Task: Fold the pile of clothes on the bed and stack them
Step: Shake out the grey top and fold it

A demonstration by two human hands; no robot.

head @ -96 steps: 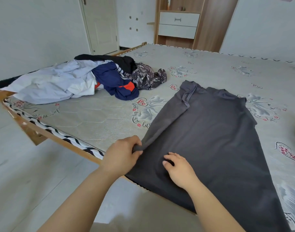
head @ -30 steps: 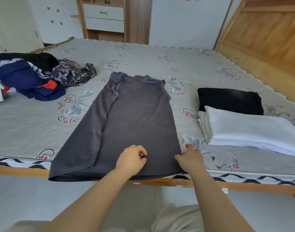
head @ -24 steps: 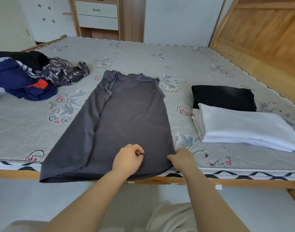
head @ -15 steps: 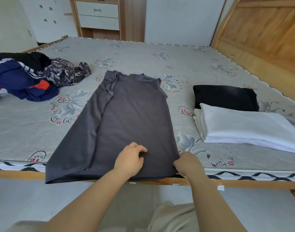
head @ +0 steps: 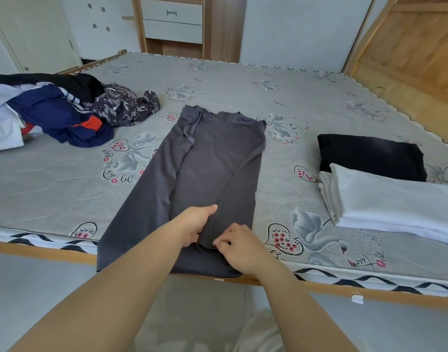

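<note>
Right at the near edge of the bed (head: 306, 80), both hands are on a dark grey garment (head: 212, 168) that's spread lengthwise away from the person, its hem hanging a bit over the bed frame. Left hand (head: 195, 228) has its fingers (head: 208, 210) fairly straight and lying flat on the fabric, with the thumb tucked down by the folded-in edge, so it's pressing more than grabbing as far as I can see. Right hand (head: 239, 246) sits just beside it, fingers curled in and pinching the right side panel of the garment, which is flipped over toward the middle so a long crease runs up from the fingertips. Far off to the left of the fingers sits the unfolded pile of clothes (head: 65, 113), a mix of navy, white, black and a patterned piece. Over to the right of the fingers, well apart from the grey garment, there's a folded white item (head: 395, 207) with a folded black item (head: 370, 156) right behind it, touching. Beyond the bed's far end, a wooden drawer unit (head: 172, 21) stands against the wall.
</note>
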